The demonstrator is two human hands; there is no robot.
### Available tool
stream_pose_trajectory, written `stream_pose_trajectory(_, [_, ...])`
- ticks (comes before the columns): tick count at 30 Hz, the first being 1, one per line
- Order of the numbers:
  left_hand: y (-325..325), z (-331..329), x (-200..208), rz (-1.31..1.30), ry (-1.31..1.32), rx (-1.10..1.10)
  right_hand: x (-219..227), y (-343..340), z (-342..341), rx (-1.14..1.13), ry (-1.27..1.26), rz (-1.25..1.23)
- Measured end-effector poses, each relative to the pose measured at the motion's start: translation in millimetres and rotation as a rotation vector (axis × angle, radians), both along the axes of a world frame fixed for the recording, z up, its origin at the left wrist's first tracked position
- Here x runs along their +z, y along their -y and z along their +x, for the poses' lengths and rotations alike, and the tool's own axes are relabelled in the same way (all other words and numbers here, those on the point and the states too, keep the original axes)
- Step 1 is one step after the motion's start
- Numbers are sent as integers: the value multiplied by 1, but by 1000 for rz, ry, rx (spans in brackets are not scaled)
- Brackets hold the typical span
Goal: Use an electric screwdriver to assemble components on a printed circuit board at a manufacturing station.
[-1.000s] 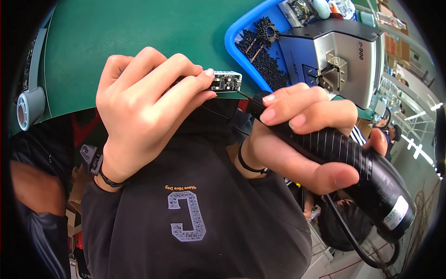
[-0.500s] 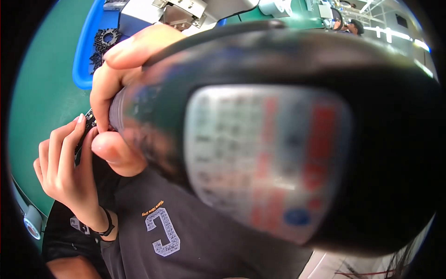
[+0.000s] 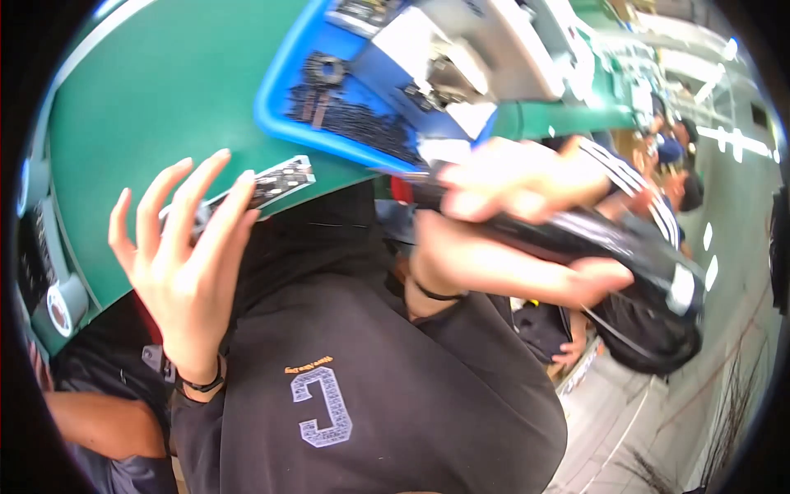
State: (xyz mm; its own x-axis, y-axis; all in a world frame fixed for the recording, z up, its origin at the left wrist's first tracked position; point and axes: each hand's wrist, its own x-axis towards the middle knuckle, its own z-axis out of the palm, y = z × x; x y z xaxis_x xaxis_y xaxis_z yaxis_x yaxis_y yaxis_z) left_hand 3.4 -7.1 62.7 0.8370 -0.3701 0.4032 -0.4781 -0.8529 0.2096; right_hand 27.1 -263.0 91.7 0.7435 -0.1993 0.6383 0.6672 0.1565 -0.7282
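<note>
My left hand [image 3: 185,272] is held over the table's front edge with its fingers spread. Close behind its fingertips lies a narrow circuit board [image 3: 284,181] with small pale parts on it. A small silvery piece shows partly between the fingers, too covered to name. My right hand [image 3: 510,239], blurred by motion, is wrapped round a black electric screwdriver [image 3: 650,255]. The tool lies slanted, its narrow end toward the blue tray and its thick end out to the right. A dark loop hangs below the thick end.
A blue tray [image 3: 276,107] holds many thin black parts [image 3: 354,128] and a toothed black ring [image 3: 325,70]. Metal parts and a pale box sit beside these. White rolls [image 3: 66,309] stand at the left edge. Another person's forearm [image 3: 107,420] is at lower left; co-workers sit at right.
The screwdriver has swung away from the camera and now shows at the right in my right hand. My left hand has come off the circuit board, its fingers spreading. The view has shifted.
</note>
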Motion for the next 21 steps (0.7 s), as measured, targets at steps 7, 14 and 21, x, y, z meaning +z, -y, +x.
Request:
stream_pose_trajectory(7, [-18, -19, -45, -467, -15, 74, 29, 22, 46, -356, 223, 13])
stream_pose_trajectory(14, [-9, -21, -66, -812, -32, 104, 13, 14, 73, -380, 130, -244])
stream_pose_trajectory(21, [-9, -20, -66, -850, -33, 89, 15, 17, 87, -148, 54, -179])
